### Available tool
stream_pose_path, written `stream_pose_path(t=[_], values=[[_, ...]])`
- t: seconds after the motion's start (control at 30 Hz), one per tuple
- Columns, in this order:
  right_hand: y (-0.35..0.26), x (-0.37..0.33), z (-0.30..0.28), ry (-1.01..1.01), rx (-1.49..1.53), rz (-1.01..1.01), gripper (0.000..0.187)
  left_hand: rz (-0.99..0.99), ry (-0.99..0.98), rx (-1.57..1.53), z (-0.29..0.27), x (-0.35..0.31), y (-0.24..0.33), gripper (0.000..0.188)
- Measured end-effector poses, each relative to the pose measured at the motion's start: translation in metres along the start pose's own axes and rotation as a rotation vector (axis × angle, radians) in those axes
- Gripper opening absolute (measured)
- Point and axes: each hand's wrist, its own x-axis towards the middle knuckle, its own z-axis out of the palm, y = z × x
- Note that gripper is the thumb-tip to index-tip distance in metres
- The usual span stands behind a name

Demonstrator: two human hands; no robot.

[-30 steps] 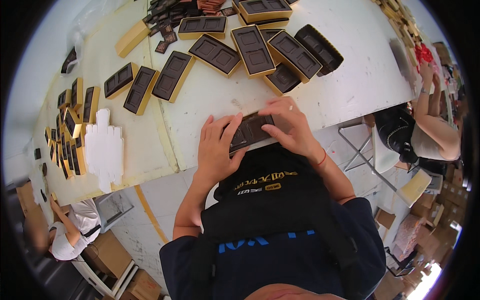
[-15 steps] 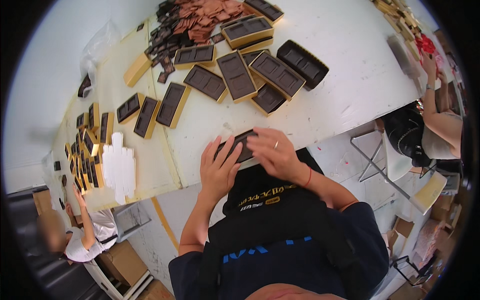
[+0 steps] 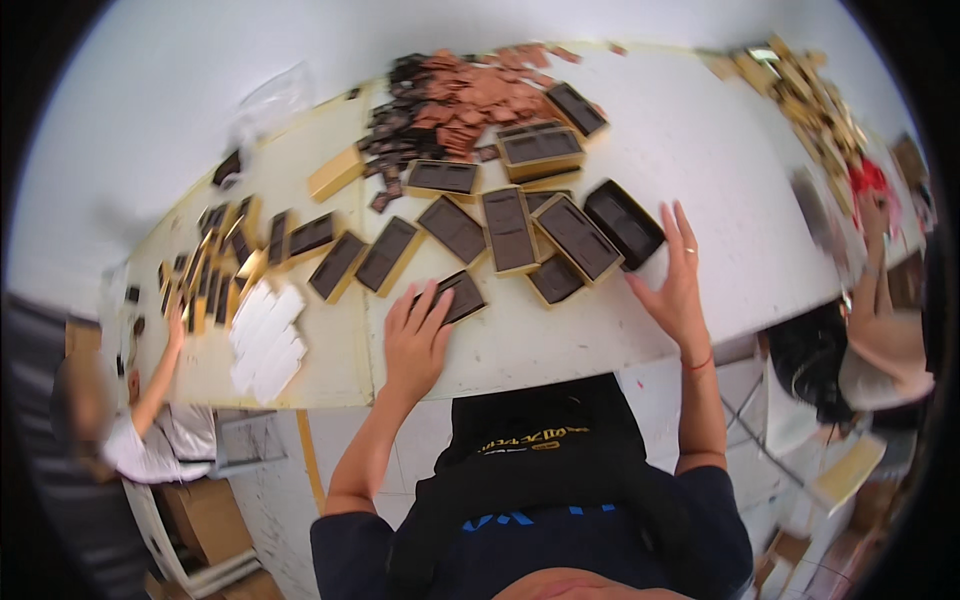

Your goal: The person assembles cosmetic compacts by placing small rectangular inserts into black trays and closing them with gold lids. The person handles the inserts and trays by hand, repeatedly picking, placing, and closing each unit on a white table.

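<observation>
My left hand (image 3: 413, 345) has its fingers over the left end of a small gold box with a black compartment insert (image 3: 464, 296), which lies slanted on the table. That end of the box is hidden under the fingers. My right hand (image 3: 678, 285) is open, thumb and fingers apart, beside a black plastic tray (image 3: 625, 222) with deep compartments. It holds nothing. Between and beyond my hands lie several more gold boxes with black inserts (image 3: 510, 230), some overlapping or stacked.
A heap of small red-brown and black packets (image 3: 480, 95) covers the back of the table (image 3: 730, 120). White strips (image 3: 268, 340) and gold boxes (image 3: 205, 285) lie left, by a co-worker's hand (image 3: 175, 325). At right another person's hands (image 3: 873, 210) hold something red near gold pieces (image 3: 815, 105).
The small box has moved from the table's near edge farther onto it, with my left hand on it. My right hand has left the box and reached right, toward the black tray. The view has shifted.
</observation>
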Motion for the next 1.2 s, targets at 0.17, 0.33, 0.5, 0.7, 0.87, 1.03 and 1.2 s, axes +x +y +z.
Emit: stream_pose_path(t=[0.17,0.33,0.5,0.7,0.87,1.03,1.2], values=[[0.025,0.008,0.030,-0.088,0.147,0.099,0.080,0.032,0.236,-0.217,0.002,0.024,0.023,0.043],[0.034,0.004,0.024,0.105,0.058,0.086,0.061,-0.038,0.282,-0.526,-0.004,0.019,0.047,0.035],[-0.009,-0.009,-0.004,0.121,0.157,0.053,0.068,-0.047,0.081,-0.854,-0.009,0.013,0.056,0.066],[-0.101,-0.015,0.017,-0.484,0.269,-0.476,0.078,-0.239,-0.032,-1.572,-0.020,0.027,0.056,0.100],[-0.101,-0.010,0.042,-0.259,0.494,-0.515,0.091,-0.354,0.045,-1.349,-0.060,0.034,-0.007,0.055],[-0.075,-0.014,0.025,-0.032,0.323,-0.158,0.046,-0.666,0.647,-1.226,-0.108,0.133,-0.160,0.055],[-0.050,-0.034,0.035,0.061,0.340,0.013,0.031,-1.078,0.988,-0.951,-0.094,0.213,-0.354,0.081]])
